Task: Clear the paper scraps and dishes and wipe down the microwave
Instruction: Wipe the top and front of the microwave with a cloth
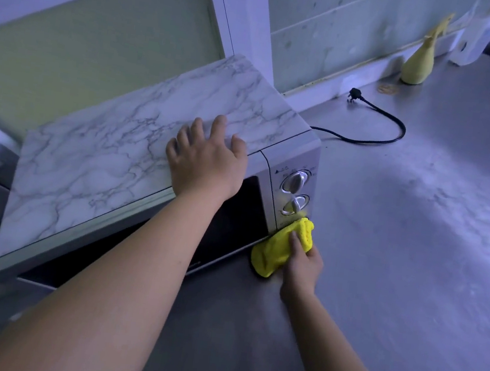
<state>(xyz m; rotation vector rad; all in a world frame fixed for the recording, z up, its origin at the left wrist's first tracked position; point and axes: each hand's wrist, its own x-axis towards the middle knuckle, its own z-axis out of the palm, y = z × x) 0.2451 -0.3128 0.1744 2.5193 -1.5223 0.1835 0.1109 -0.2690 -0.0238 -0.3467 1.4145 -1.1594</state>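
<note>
A microwave (123,150) with a marble-patterned top, a dark door and two silver dials stands on a steel counter (417,239). My left hand (206,161) rests flat on the front right part of its top, fingers spread. My right hand (303,264) grips a bunched yellow cloth (279,249) and presses it against the lower right corner of the microwave's front, below the dials. No paper scraps or dishes are in view.
The microwave's black cord and unplugged plug (355,94) lie on the counter behind it. A pale yellow glove-like object (417,64) stands by the back wall at the upper right. A window frame runs behind the microwave.
</note>
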